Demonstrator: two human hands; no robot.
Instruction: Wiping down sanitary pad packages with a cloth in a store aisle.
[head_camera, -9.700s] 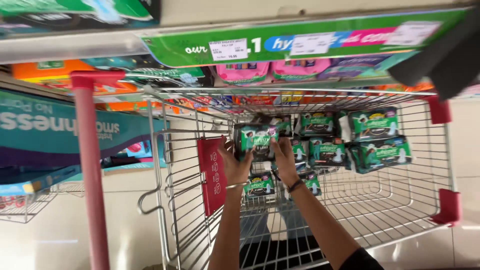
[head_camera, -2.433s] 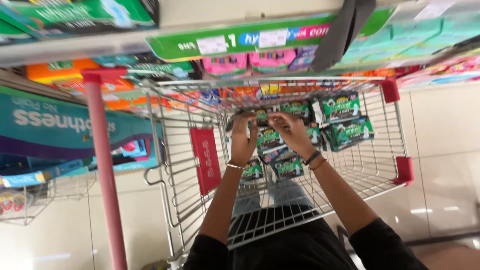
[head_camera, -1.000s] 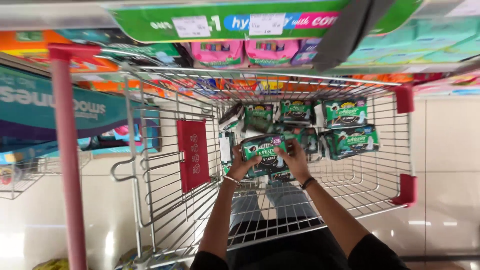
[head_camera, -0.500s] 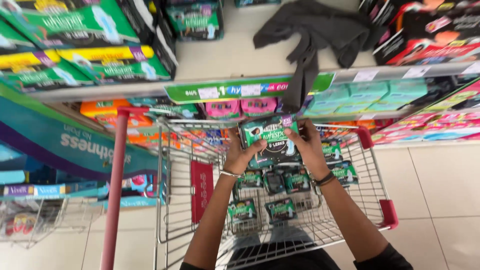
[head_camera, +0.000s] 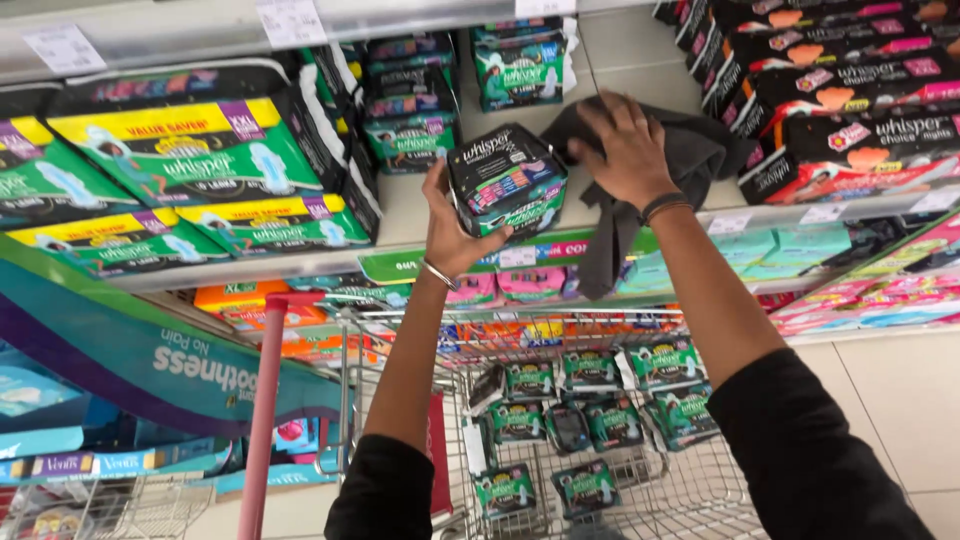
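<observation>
Left hand (head_camera: 452, 232) clutching dark pad pack (head_camera: 507, 180) one-handed, right hand (head_camera: 628, 150) flat on grey cloth (head_camera: 690, 160): pack likely slipping into cart (head_camera: 640, 500).

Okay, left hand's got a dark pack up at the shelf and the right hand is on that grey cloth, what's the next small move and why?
Probably slide the grey cloth aside with the right hand. It lies across the bare part of the shelf and hangs over the edge, right beside where the left hand holds the dark pack. That would likely free a flat spot for the pack.
</observation>
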